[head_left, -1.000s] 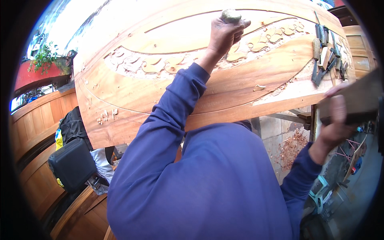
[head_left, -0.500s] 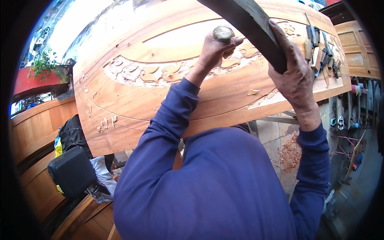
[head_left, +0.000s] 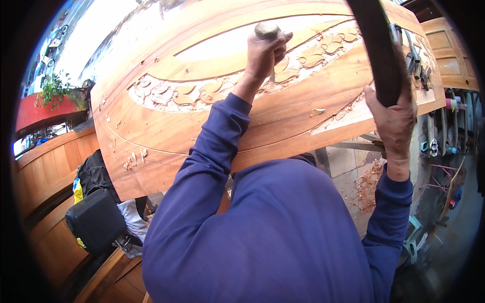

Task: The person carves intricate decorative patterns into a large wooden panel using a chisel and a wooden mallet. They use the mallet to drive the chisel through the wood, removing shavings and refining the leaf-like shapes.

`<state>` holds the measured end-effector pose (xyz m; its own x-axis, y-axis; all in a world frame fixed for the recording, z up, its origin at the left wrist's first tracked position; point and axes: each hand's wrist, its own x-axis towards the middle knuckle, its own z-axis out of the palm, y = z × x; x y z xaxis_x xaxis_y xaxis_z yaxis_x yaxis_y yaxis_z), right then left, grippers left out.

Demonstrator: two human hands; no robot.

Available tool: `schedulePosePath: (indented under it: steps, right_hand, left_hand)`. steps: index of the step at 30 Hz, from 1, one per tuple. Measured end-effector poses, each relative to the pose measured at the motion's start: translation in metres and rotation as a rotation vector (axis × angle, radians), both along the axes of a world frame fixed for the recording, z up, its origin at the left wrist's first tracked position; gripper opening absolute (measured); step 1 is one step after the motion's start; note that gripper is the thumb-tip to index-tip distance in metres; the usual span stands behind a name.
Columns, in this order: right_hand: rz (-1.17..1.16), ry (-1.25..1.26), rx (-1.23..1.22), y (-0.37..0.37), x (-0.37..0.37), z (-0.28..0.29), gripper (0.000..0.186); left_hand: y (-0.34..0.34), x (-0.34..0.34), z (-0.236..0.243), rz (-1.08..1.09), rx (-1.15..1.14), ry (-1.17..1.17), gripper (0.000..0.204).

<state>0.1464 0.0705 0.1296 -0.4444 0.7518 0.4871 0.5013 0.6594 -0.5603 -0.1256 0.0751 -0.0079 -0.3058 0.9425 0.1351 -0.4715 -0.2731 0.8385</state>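
A large wooden panel [head_left: 275,123] lies across the work area, with a band of carved leaf shapes [head_left: 209,93] along its middle. My left hand [head_left: 260,58] is closed round an upright chisel [head_left: 267,30]. The round end of its handle shows above my fist, and its blade points down at the carved band. At the right, my right hand [head_left: 395,123] grips a long, dark wooden mallet [head_left: 378,50], raised over the panel and apart from the chisel. Its far end passes out of the top of the view.
Several carving tools [head_left: 413,63] lie on the panel's right end, partly behind the mallet. Loose shavings [head_left: 135,159] lie at its left end, more shavings [head_left: 370,189] on the floor. A black case [head_left: 96,220] stands lower left, beside wooden panels [head_left: 60,146].
My right hand and the mallet have swung to the right, away from the chisel. My left hand with the chisel has shifted slightly left and up in the view.
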Motion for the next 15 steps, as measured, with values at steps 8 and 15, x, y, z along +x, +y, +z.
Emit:
schedulePosePath:
  steps: [8, 15]
  right_hand:
    - [0.043, 0.443, 0.074, 0.017, -0.01, 0.035, 0.036]
    - [0.228, -0.37, 0.192, 0.0, -0.037, 0.002, 0.093]
  left_hand:
    - [-0.017, 0.012, -0.005, 0.109, 0.1, 0.103, 0.023]
    - [-0.028, 0.009, -0.009, -0.05, 0.086, -0.003, 0.024]
